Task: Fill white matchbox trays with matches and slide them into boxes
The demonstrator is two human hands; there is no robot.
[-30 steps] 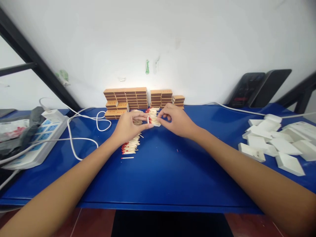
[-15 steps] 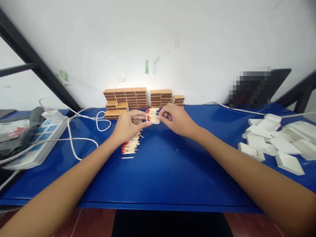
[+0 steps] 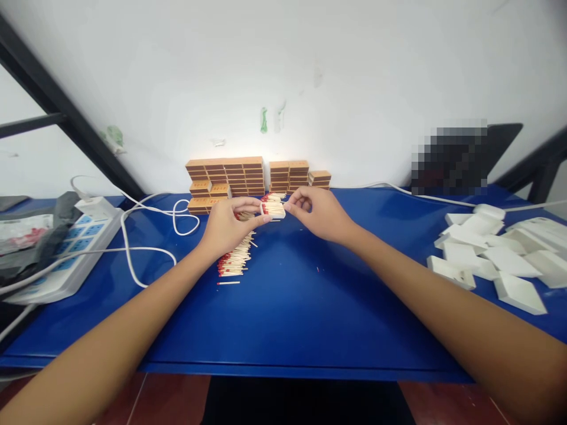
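My left hand (image 3: 230,224) is closed round the left end of a small white matchbox tray (image 3: 278,216), thumb in front and fingers behind. Red-headed matches (image 3: 273,208) lie in the tray, heads toward the left. At the tray's right end, the thumb and forefinger of my right hand (image 3: 321,212) are pinched together; what they hold, if anything, is too small to make out. A long heap of loose matches (image 3: 237,260) runs along the table beneath and beside my left hand, and more matches show just behind the tray. One single match (image 3: 228,283) lies apart in front.
Stacked brown matchboxes (image 3: 225,174) stand against the wall, with shorter stacks (image 3: 289,174) to their right. Several white trays (image 3: 473,242) are piled at the right. A power strip (image 3: 75,254) and white cables (image 3: 128,242) lie on the left of the blue table (image 3: 310,324).
The tray has tilted and shifted slightly up and left, so more of its matches show. My right hand has moved a little; its fingertips stay close to the tray's right end.
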